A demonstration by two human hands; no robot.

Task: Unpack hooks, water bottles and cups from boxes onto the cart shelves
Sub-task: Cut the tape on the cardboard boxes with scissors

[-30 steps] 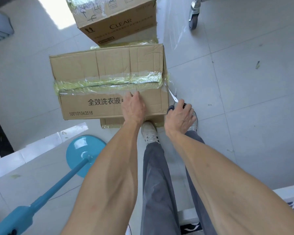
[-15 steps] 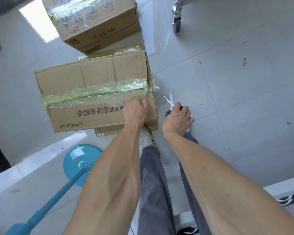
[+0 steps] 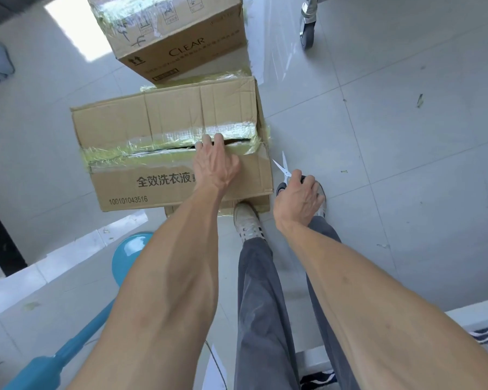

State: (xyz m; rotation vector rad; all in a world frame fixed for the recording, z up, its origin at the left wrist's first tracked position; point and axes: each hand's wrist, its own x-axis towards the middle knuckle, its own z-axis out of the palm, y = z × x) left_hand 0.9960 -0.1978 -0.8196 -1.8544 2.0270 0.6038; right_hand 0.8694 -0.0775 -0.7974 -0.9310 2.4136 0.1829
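Standing on pale glossy floor tiles, the near cardboard box is rectangular, of creased brown corrugated board, with dark printed characters and a number string on its front flap. Its top seam is bound with wrinkled, yellowish clear tape, and that seam shows a dark slit open at its right end. The left hand lies on the front flap with its fingers hooked over the flap edge into the slit, gripping the flap. The right hand is held just beside the box's right front corner, its fingers curled round the dark handles of a pair of scissors; the thin bright metal blades are parted and point up and away, apart from the cardboard. Beyond the near box stands a second carton, also brown board with glossy tape across its top, printed "CLEAR" on the side and set at an angle, its lower corner touching or overlapping the first box's far edge. The contents of both boxes are hidden. A grey rubber caster on a shiny metal fork shows at top right. A round blue disc with a blue pole lies at lower left. Grey trouser legs and pale shoes sit just before the box.
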